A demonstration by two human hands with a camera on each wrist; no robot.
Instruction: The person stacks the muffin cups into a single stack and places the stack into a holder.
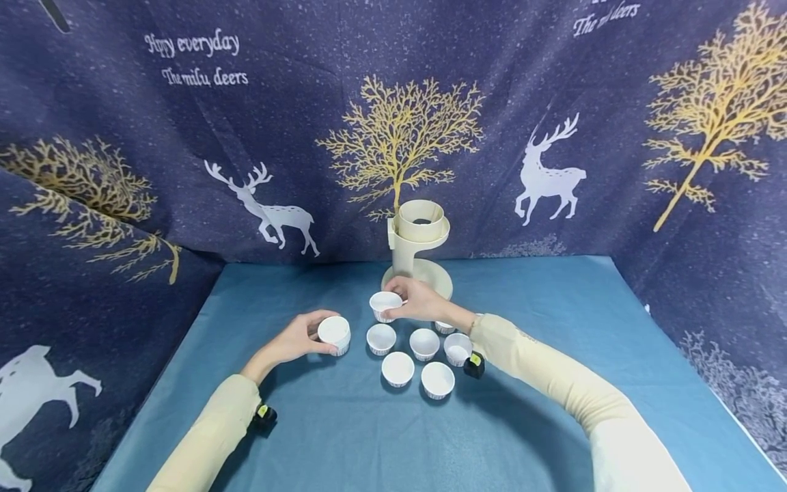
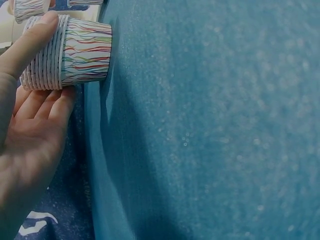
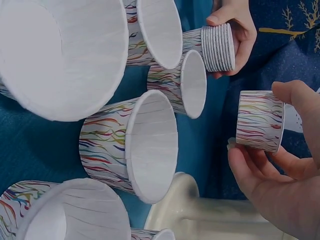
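My left hand grips a nested stack of white paper baking cups, fingers on one side and thumb on the other. Several rims lie close together, and coloured wavy lines run along the outermost wall. Between thumb and fingers of my right hand is a single paper baking cup with the same pattern. In the head view this cup is upright, up and to the right of the stack. Several more baking cups, among them one at the front, stand apart on the blue cloth, mouths up.
Behind the right hand stands a cream holder with a round base and a ring carrying a cone-shaped cup. The blue tablecloth reaches back to a dark hanging cloth printed with deer and trees. My right forearm passes over some cups.
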